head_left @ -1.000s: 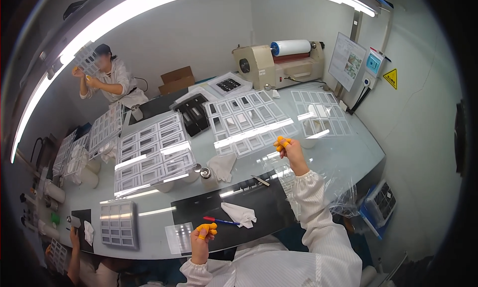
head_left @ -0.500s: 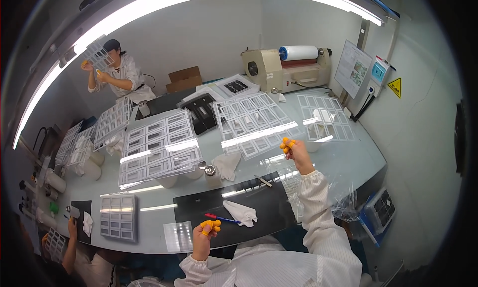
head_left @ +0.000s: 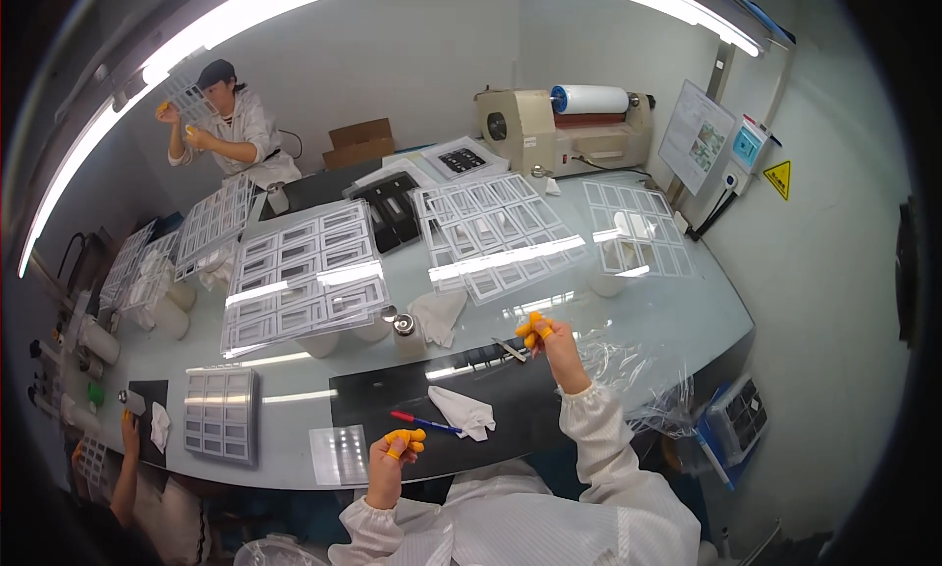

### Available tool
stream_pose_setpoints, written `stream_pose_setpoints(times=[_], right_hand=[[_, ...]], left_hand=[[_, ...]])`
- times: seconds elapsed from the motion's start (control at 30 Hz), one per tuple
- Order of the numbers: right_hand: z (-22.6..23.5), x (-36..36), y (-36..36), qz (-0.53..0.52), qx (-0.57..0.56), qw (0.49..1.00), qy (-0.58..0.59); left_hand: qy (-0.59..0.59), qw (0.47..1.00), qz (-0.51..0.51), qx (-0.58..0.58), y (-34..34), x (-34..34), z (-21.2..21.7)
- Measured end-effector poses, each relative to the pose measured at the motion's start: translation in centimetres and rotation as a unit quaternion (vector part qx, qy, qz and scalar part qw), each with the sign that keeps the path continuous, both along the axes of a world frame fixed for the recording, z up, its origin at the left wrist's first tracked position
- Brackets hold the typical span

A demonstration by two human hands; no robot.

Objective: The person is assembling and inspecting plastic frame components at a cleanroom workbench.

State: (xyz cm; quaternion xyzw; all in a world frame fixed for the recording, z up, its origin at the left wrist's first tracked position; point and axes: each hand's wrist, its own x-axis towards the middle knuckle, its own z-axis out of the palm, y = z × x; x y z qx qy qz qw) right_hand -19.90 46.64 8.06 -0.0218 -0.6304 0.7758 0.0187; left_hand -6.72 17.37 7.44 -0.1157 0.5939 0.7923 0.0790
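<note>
My left hand (head_left: 394, 458) wears orange finger cots and hovers curled at the table's front edge. It holds nothing I can see, between a small clear sheet (head_left: 339, 454) and a red-and-blue pen (head_left: 426, 422). My right hand (head_left: 546, 336), also in orange cots, is stretched out over the far edge of the black mat (head_left: 510, 394). Its fingertips are pinched together beside metal tweezers (head_left: 508, 348), and I see nothing in them. A crumpled white wipe (head_left: 465, 410) lies on the mat between my hands.
Clear film (head_left: 633, 362) is bunched at the right table edge. Large gridded sheets (head_left: 299, 277) rest on white cups across the glass table (head_left: 687, 301). A laminator (head_left: 559, 125) stands at the back. A person (head_left: 231, 125) holds up a sheet at far left; another person's hand (head_left: 128, 434) is at lower left.
My right hand has come back toward me, from over the glass to the mat's far edge. My left hand stays at the front edge. The view has shifted slightly.
</note>
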Motion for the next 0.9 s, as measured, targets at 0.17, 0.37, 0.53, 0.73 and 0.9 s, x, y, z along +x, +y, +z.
stream_pose_setpoints(times=[0.17, 0.37, 0.53, 0.73, 0.9], right_hand=[[-5.6, 6.4, -5.7, 0.082, -0.001, 0.992, -0.091], [-7.6, 10.3, -10.0, 0.098, 0.039, 0.991, -0.079], [-7.1, 9.9, -11.3, 0.189, 0.056, 0.979, -0.055], [-8.0, 8.7, -11.7, 0.317, 0.11, 0.942, -0.026], [-10.3, 9.4, -12.2, 0.356, 0.207, 0.91, 0.058]], left_hand=[[-0.051, 0.998, 0.006, -0.03, -0.2, 0.5, 0.8], [-0.077, 0.993, 0.019, -0.082, -1.6, 0.0, 0.2], [-0.076, 0.99, 0.102, -0.061, -4.0, 1.1, -0.8], [-0.056, 0.947, 0.304, -0.092, -8.2, 8.5, -3.8], [-0.195, 0.812, 0.528, -0.154, -10.5, 24.3, -15.9]])
